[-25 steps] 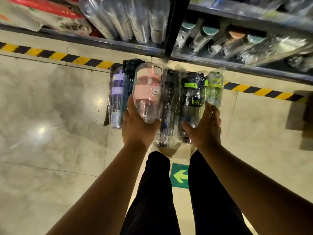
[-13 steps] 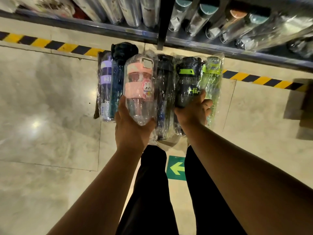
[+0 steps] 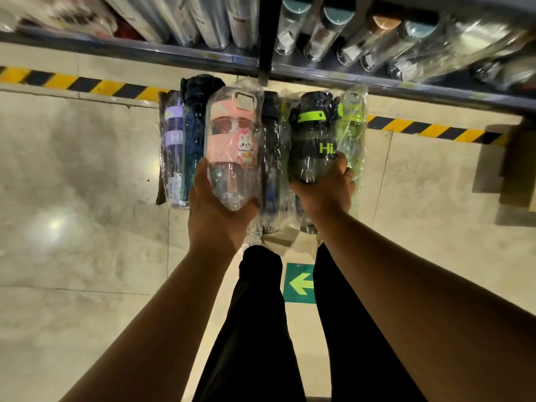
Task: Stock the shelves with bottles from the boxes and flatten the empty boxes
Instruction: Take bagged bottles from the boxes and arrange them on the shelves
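Now left hand [image 3: 216, 216] cups pink bottle [image 3: 232, 149] base; right hand [image 3: 324, 192] grips black bottle [image 3: 314, 140]; both glossy, plastic-wrapped cylinders.

Green arrow sign [image 3: 300, 283] on tiled floor [image 3: 72, 169], striped hazard tape [image 3: 87, 84].

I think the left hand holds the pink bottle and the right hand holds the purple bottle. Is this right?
Not quite. The left hand does hold the pink bottle, but the right hand holds the black bottle with the green band; the purple bottle is at the far left. The head view shows this.
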A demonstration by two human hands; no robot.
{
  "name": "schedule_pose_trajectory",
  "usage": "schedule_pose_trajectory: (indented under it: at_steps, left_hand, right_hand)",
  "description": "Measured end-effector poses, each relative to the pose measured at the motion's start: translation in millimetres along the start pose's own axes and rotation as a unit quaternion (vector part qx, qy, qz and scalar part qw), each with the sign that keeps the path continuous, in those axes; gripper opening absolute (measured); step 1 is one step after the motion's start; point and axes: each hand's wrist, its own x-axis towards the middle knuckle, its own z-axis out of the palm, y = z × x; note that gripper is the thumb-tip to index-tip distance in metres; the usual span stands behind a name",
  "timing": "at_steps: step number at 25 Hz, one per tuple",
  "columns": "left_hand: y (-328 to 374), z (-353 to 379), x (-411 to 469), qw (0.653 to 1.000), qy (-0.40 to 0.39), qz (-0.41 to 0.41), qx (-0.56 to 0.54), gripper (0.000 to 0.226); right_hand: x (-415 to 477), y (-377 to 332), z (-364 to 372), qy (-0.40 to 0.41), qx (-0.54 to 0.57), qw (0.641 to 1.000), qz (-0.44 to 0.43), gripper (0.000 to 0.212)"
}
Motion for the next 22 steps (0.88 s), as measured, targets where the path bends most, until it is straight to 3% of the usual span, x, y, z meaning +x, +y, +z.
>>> schedule_pose_trajectory:
  at_steps: [9, 11, 13, 16, 22]
  left_hand:
    - [116, -60, -45, 0.991, -0.059, 0.07, -0.096, 0.088]
    - [151, -77, -61, 0.985, -0.061, 0.143, -0.078, 0.082]
    - [189, -95, -80, 0.984, -0.063, 0.146, -0.083, 0.082]
    - [236, -118, -111, 0.976, -0.067, 0.153, -0.137, 0.091]
    - [336, -165, -182, 0.937, -0.078, 0.278, -0.198, 0.086]
  right_hand:
    - [-78, -31, -121, 0.034, 0.133, 0.99, -0.036, 0.094]
    - [-97, -46, -155, 0.048, 0.202, 0.976, -0.062, 0.08]
    - [-118, -67, -191, 0.047, 0.273, 0.957, -0.083, 0.066]
    - [-148, -96, -242, 0.042, 0.334, 0.931, -0.143, 0.072]
    - [-226, -147, -364, 0.088, 0.377, 0.885, -0.257, 0.062]
